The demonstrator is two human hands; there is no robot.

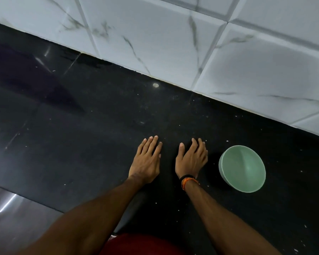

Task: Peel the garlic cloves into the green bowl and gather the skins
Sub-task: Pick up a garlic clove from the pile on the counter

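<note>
1. The left hand (pixel 145 161) lies palm down on the black counter (pixel 81 135), just below the frame's centre, fingers straight and together, holding nothing.
2. The right hand (pixel 191 160) lies palm down just beside it, fingers slightly bent and spread, holding nothing that shows; bands (pixel 188 180) circle its wrist.
3. The green bowl (pixel 242 168) sits at centre right, near the right hand but apart from it; what shows of its inside looks bare.
4. Small pale flecks (pixel 226 141) dot the counter around the hands and bowl; whether they are garlic skin I cannot tell.
5. White veined tiles (pixel 173 34) fill the upper frame.
6. A red garment (pixel 140 244) shows at bottom centre.
</note>
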